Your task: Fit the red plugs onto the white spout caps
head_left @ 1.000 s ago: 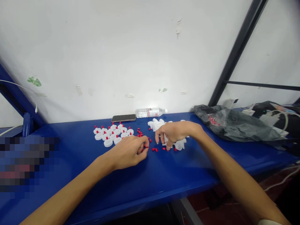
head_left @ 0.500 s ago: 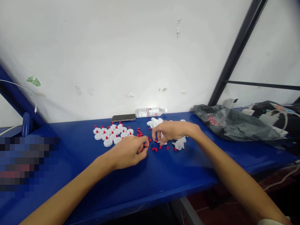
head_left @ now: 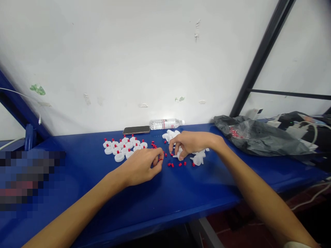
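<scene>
My left hand [head_left: 144, 163] is closed in a pinch over the blue table, with a small red cap [head_left: 160, 159] between thumb and fingertips. To its right, my right hand [head_left: 192, 143] reaches down with bent fingers. Its thumb and a finger are around a white spouted lid [head_left: 179, 155], whose thin spout points left. Loose red caps [head_left: 170, 165] are scattered between and below the hands. More white spouted lids [head_left: 198, 159] lie beside and behind the right hand, partly covered by it. Left of my left hand stand several white lids with red caps on their spouts [head_left: 119, 156].
A phone [head_left: 136, 130] and a clear plastic bottle [head_left: 165, 124] lie along the wall at the back of the blue table [head_left: 155, 206]. A dark plastic bag [head_left: 258, 137] with a small bag of red pieces [head_left: 236, 132] lies at the right. A blurred patch covers the left edge.
My right thumb and fingers have shifted slightly onto a white spouted lid, and a red cap beside the thumb has moved a little right. My left hand has barely moved, still pinching a red cap.
</scene>
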A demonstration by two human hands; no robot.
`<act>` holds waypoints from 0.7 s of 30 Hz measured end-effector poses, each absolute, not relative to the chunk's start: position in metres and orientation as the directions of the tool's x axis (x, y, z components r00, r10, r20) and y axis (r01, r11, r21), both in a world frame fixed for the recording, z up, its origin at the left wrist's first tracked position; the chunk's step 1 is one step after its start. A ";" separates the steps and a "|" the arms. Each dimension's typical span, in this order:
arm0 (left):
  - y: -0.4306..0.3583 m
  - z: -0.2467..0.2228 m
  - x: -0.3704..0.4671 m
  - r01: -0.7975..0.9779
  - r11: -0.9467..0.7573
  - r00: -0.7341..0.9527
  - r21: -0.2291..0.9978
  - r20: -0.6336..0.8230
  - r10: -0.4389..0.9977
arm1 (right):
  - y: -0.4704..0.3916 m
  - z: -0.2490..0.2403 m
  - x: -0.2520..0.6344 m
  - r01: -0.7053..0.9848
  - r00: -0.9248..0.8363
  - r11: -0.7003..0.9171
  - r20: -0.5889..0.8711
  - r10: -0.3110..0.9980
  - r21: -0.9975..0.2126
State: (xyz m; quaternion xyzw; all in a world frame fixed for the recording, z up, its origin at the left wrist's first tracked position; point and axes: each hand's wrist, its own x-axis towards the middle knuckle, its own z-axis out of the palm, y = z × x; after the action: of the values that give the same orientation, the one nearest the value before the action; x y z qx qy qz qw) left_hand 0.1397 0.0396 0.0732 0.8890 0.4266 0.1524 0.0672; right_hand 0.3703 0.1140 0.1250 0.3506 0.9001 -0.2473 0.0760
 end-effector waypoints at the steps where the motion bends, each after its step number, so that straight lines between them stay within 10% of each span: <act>1: 0.040 0.073 0.140 0.739 -0.622 0.575 0.257 0.240 0.782 | 0.114 0.126 0.370 0.655 -0.754 0.640 -0.297 0.586 -0.402; 15: 0.045 0.080 0.140 0.656 -0.438 0.241 0.614 0.379 0.893 | 0.109 0.127 0.362 0.478 -0.808 0.665 0.011 0.590 -0.574; 21: 0.048 0.080 0.140 0.646 -0.413 0.213 0.643 0.367 0.905 | 0.110 0.127 0.366 0.518 -0.822 0.722 -0.031 0.569 -0.459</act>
State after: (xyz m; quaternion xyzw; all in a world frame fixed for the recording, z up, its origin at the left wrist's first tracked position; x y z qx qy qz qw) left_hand 0.1398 0.0479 0.0805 0.7581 0.5115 0.3629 0.1790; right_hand 0.3655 0.1103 0.1270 0.2933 0.9262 -0.2300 -0.0563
